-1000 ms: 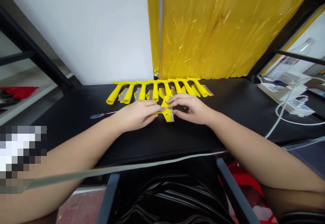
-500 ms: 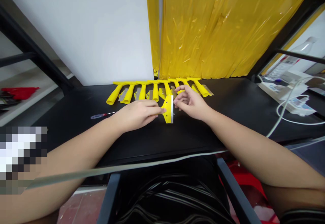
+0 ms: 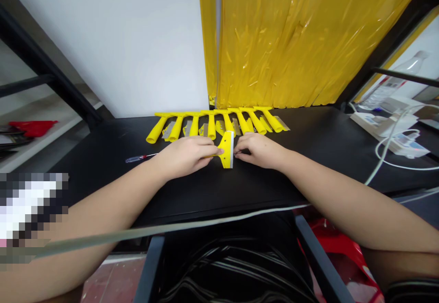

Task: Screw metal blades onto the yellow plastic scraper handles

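My left hand (image 3: pixel 190 156) is closed around the handle end of a yellow scraper (image 3: pixel 226 149). Its wide head points right, with a pale blade edge upright along that side and small dark holes in the yellow face. Just right of the blade, my right hand (image 3: pixel 262 150) has thumb and fingers pinched at a tiny screw-like metal piece (image 3: pixel 235 154) low over the table; the fingers partly hide it. A screwdriver (image 3: pixel 135 159) with a clear handle lies left of my left hand, its shaft running behind the wrist.
Behind my hands, several yellow scraper handles (image 3: pixel 175 129) stand in a row, with metal blades (image 3: pixel 167 130) between them. On the right are a white power strip (image 3: pixel 404 143), cables and a plastic bottle (image 3: pixel 394 81). A pale cord (image 3: pixel 219 220) crosses before the black table (image 3: pixel 192 197).
My right hand has come down from beside the scraper's upper blade edge, its raised fingers now pinched at the small metal piece. My left hand keeps the scraper in nearly the same place.
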Tool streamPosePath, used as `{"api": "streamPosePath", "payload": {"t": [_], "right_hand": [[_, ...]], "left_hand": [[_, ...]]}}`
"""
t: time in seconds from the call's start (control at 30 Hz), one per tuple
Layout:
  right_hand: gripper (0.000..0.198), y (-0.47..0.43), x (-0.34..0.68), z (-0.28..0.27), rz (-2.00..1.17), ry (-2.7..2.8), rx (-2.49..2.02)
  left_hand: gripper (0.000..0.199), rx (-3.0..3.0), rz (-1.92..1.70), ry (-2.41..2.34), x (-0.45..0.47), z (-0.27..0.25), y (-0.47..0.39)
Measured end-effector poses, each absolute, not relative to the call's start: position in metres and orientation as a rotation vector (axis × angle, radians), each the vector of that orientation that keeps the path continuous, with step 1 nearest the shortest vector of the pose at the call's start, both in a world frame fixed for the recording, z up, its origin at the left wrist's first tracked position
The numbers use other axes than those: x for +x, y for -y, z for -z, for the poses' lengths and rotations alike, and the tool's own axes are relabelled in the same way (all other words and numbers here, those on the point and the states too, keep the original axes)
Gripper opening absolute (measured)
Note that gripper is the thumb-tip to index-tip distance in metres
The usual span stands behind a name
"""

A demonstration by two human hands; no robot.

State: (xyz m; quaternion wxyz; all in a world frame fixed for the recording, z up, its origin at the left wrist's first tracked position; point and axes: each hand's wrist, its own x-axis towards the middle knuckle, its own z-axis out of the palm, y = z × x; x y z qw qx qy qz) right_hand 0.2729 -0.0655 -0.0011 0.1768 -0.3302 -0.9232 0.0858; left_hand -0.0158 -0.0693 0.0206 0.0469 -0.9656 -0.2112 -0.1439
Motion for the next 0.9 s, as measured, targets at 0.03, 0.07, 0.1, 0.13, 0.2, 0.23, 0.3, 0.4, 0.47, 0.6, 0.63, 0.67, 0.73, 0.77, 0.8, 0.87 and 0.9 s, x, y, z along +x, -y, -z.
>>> {"api": "streamPosePath", "payload": {"t": [0.03,0.07,0.1,0.13,0.2,0.23,0.3,0.4,0.47,0.6,0.63,0.67,0.73,0.77,0.8,0.87,0.9], "right_hand": [[0.012,0.065,0.272,0.002,-0.242,2.616,-0.932],[0.013,0.064,0.271,0.002,-0.243,2.622,-0.939],[0.012,0.064,0.269,0.001,-0.248,2.63,-0.96],[0.012,0.064,0.268,-0.001,-0.257,2.639,-0.997],[0.013,0.064,0.264,-0.007,-0.295,2.652,-1.1],[0.015,0.064,0.262,-0.01,-0.328,2.661,-1.146],[0.018,0.063,0.259,-0.017,-0.4,2.696,-1.198],[0.019,0.057,0.259,-0.026,-0.458,2.761,-1.202],[0.017,0.05,0.263,-0.032,-0.494,2.788,-1.196],[0.01,0.036,0.279,-0.043,-0.564,2.667,-1.17],[0.006,0.033,0.282,-0.045,-0.581,2.59,-1.139],[0.002,0.031,0.284,-0.046,-0.609,2.506,-1.098],[0.009,0.03,0.284,-0.045,-0.71,2.356,-0.999],[0.014,0.031,0.281,-0.042,-0.78,2.297,-0.955],[0.017,0.033,0.278,-0.039,-0.853,2.25,-0.921],[0.02,0.036,0.271,-0.03,-0.981,2.18,-0.884],[0.02,0.038,0.267,-0.026,-1.039,2.155,-0.879]], "left_hand": [[0.031,-2.955,0.434,0.648,-0.016,-0.021,0.069],[0.031,-2.964,0.431,0.65,-0.016,-0.021,0.07],[0.03,-2.973,0.429,0.651,-0.016,-0.022,0.07],[0.029,-2.981,0.429,0.653,-0.015,-0.022,0.07],[0.028,-2.994,0.428,0.656,-0.015,-0.022,0.07],[0.028,-2.997,0.426,0.658,-0.015,-0.022,0.07],[0.028,-2.999,0.42,0.663,-0.015,-0.023,0.071],[0.028,-2.998,0.412,0.664,-0.016,-0.023,0.071],[0.027,-2.996,0.405,0.661,-0.016,-0.024,0.071],[0.028,-2.994,0.391,0.655,-0.016,-0.024,0.071],[0.029,-2.993,0.39,0.652,-0.016,-0.023,0.071],[0.029,-2.991,0.389,0.645,-0.016,-0.023,0.071],[0.03,-2.982,0.392,0.631,-0.015,-0.023,0.072],[0.03,-2.977,0.392,0.623,-0.015,-0.023,0.072],[0.03,-2.973,0.393,0.616,-0.015,-0.023,0.072],[0.03,-2.976,0.399,0.602,-0.014,-0.023,0.073],[0.029,-2.981,0.405,0.596,-0.014,-0.023,0.073]]}}
